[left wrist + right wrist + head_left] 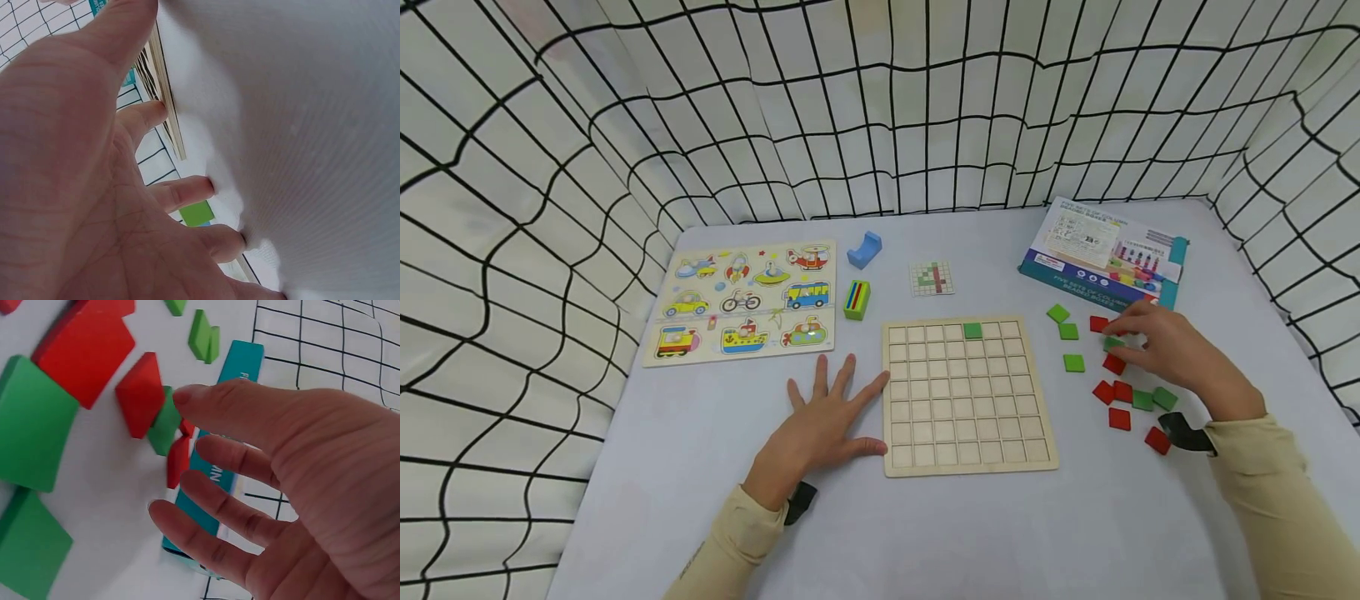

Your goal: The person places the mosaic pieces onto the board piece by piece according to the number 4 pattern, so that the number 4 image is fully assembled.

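Note:
My left hand (816, 425) lies with fingers spread on the white table. Its thumb and index finger touch the left edge of a wooden grid board (966, 400), which has one green square tile (973, 331) in its top row. In the left wrist view, the board's edge (165, 94) is beside the fingers. My right hand (1172, 350) hovers over loose tiles at the right, thumb and fingers apart. A green tile (165, 422) lies by the thumb tip, partly hidden, with red tiles (140, 394) beside it. No tile is visibly held.
A picture puzzle board (745, 304) lies at the left. Near it are a blue block (865, 249) and a striped block (857, 300). A small pattern card (932, 278) lies behind the grid. The box (1105, 254) stands at the back right. Black netting (925, 125) surrounds the table.

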The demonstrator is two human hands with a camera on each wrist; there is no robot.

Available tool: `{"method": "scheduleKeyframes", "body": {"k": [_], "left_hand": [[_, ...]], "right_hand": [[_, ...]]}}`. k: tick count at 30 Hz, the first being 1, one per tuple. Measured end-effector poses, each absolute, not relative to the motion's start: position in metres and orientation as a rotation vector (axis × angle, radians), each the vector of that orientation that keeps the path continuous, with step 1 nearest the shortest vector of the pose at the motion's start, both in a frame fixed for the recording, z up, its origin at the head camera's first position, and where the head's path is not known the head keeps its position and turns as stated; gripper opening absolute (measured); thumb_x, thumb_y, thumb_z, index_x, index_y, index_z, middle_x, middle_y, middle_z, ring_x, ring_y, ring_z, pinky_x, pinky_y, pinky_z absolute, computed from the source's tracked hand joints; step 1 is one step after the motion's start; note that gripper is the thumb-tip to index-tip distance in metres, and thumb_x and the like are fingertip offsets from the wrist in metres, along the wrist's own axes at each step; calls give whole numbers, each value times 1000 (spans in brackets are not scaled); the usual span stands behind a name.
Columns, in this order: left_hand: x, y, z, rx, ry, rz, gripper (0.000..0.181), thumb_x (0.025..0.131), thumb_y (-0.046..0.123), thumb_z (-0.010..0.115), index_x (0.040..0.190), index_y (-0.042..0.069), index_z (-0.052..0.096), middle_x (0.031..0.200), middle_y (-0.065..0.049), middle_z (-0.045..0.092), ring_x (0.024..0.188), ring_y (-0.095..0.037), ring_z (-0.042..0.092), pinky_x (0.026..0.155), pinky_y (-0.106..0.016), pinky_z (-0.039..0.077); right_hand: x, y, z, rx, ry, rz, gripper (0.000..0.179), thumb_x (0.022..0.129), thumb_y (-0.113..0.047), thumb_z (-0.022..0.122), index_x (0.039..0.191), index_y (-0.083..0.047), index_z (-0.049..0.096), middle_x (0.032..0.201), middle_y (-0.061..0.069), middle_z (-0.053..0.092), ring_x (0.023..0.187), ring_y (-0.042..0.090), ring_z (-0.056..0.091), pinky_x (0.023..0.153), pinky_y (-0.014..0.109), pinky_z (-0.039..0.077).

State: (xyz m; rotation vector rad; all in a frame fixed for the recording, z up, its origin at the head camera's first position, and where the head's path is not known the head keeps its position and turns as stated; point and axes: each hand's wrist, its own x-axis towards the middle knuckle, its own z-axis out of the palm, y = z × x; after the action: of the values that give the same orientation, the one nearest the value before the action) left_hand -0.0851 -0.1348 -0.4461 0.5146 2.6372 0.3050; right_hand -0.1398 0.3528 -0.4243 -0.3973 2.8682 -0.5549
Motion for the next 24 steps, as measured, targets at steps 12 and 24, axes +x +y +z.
{"method": "scheduleKeyframes", "body": {"k": [12, 24], "left_hand": [[-85, -135, -448, 516, 2638, 309, 98, 89, 65, 77, 169, 38, 30, 179, -25, 12, 162, -63, -1, 113, -94, 8], [-85, -135, -448, 516, 2633, 319, 98, 89, 64, 77, 170, 37, 29, 180, -24, 12, 162, -62, -2, 113, -94, 7]], "right_hand": [[-145, 344, -432, -356, 2861, -544, 27, 89, -8, 85, 113, 5, 80, 110, 23, 70, 98, 34, 62, 76, 41, 62], [-145, 343, -432, -320, 2841, -545, 30, 85, -4, 86, 112, 5, 79, 108, 23, 67, 90, 30, 64, 74, 44, 65]]}}
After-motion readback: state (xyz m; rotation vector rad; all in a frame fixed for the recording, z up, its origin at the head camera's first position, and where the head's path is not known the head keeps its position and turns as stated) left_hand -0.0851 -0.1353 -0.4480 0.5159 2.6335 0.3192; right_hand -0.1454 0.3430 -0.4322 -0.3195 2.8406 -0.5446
